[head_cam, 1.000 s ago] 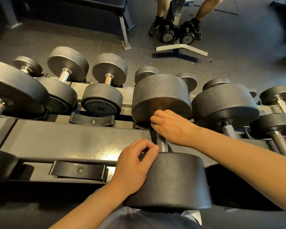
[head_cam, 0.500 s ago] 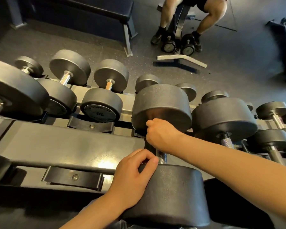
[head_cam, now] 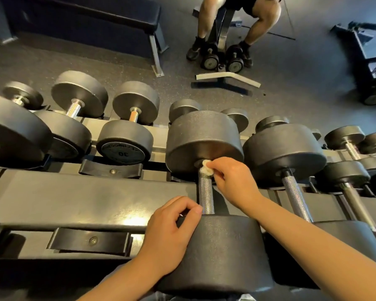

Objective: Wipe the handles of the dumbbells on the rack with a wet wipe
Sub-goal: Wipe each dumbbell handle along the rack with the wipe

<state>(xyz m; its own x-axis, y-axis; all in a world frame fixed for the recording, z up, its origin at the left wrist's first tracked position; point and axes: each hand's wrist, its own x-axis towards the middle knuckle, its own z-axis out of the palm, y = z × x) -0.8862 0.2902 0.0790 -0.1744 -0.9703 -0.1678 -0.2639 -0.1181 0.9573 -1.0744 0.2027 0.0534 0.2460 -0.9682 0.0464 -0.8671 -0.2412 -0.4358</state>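
A big black dumbbell lies on the rack in front of me, its knurled steel handle running away from me between a near head and a far head. My right hand pinches a small bunched white wet wipe against the far end of the handle, just under the far head. My left hand rests on the near head's left edge, fingers curled, fingertips touching beside the handle's near end.
More dumbbells line the rack: one with a knurled handle to the right, a "30" dumbbell and others to the left. Beyond, a person sits on a bench with two dumbbells at their feet. A flat bench stands far left.
My right hand has slid along the handle to its far end and opened up enough that the white wipe and most of the bare handle now show. The left hand has stayed on the near head.
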